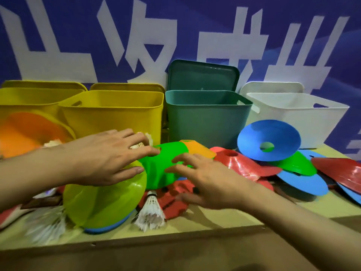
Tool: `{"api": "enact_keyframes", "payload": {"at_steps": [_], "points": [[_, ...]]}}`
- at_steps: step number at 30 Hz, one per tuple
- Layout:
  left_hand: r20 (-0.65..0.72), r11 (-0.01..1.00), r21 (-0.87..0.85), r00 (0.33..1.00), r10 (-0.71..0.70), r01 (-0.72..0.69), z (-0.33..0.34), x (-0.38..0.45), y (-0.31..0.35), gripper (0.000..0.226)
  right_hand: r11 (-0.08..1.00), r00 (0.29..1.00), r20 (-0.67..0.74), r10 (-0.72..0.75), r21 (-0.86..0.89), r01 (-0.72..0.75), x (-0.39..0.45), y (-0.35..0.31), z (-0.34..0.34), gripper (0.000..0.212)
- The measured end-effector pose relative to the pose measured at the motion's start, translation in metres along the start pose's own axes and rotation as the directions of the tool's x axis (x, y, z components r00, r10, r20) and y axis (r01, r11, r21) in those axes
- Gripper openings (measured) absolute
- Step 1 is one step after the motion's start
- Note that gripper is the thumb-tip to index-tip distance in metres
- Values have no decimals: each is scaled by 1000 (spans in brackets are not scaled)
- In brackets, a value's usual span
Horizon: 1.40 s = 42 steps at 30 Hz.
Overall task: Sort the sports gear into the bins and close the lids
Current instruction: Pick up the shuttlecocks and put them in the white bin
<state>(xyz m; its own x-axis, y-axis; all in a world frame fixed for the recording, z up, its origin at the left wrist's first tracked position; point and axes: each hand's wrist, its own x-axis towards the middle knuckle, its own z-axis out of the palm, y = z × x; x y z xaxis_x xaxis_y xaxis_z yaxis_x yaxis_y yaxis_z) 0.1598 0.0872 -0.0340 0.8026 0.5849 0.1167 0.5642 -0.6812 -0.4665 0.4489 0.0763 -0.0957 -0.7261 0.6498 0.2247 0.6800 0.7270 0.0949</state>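
A bright green disc cone lies tilted in the middle of the table, with an orange cone behind it. My left hand reaches over a lime-yellow cone, fingers straight, fingertips touching the green cone's left edge. My right hand spreads its fingers over the green cone's right side. A white shuttlecock lies in front. Two yellow bins, a teal bin and a white bin stand open at the back.
Red cones, blue cones and a green cone are piled at the right. An orange cone leans at the left. Lids stand behind the bins; the teal lid is upright. The table's front edge is close.
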Motion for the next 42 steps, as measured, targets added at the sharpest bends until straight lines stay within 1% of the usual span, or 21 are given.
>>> {"api": "enact_keyframes", "payload": {"at_steps": [3, 5, 8, 12, 15, 17, 20, 25, 29, 32, 34, 36, 39, 40, 42], "points": [[14, 1000, -15, 1000, -13, 14, 5, -19, 1, 61, 989, 988, 57, -145, 50, 143, 1, -38, 8, 71], [25, 999, -18, 999, -31, 32, 9, -29, -2, 60, 979, 977, 71, -202, 8, 202, 1, -54, 14, 77], [38, 999, -7, 998, -45, 45, 13, -40, -4, 59, 965, 964, 89, -252, -58, 257, 3, -66, 24, 71], [51, 999, -13, 998, -48, 48, 19, -45, -4, 60, 957, 959, 103, -265, -93, 275, 4, -70, 35, 53], [60, 999, -24, 997, -41, 43, 24, -45, -3, 62, 964, 964, 63, -258, -53, 261, 1, -69, 37, 37], [65, 999, -31, 997, -37, 39, 26, -43, -4, 62, 968, 968, 49, -244, -39, 246, 1, -66, 38, 38], [62, 999, -27, 998, -33, 35, 28, -40, -5, 62, 971, 970, 68, -235, -36, 238, 1, -61, 41, 46], [64, 999, -24, 998, -22, 23, 29, -35, -2, 63, 967, 968, 33, -249, -55, 250, -3, -60, 44, 25], [63, 1000, -18, 998, -17, 18, 28, -32, -3, 63, 967, 966, -54, -252, -49, 249, -12, -52, 36, 22], [45, 1000, -16, 999, -14, 14, 27, -23, -7, 63, 984, 974, -135, -180, -36, 176, -19, -29, 16, 24], [24, 1000, -7, 1000, 0, 0, 25, -12, -7, 64, 997, 977, -201, -70, -29, 66, -25, -5, -1, 27], [7, 1000, -6, 1000, 24, -24, 24, 2, -6, 64, 997, 964, -262, 52, -33, -63, -34, 23, -19, 31], [-47, 999, -10, 998, 43, -44, 24, 25, -3, 60, 977, 911, -364, 192, -21, -214, -48, 63, -44, 43], [-54, 999, -10, 998, 42, -43, 26, 32, -3, 59, 967, 885, -404, 232, -6, -256, -52, 78, -52, 46], [-56, 999, -10, 998, 41, -42, 29, 46, -4, 59, 945, 811, -509, 289, 19, -325, -55, 109, -74, 49]]}}
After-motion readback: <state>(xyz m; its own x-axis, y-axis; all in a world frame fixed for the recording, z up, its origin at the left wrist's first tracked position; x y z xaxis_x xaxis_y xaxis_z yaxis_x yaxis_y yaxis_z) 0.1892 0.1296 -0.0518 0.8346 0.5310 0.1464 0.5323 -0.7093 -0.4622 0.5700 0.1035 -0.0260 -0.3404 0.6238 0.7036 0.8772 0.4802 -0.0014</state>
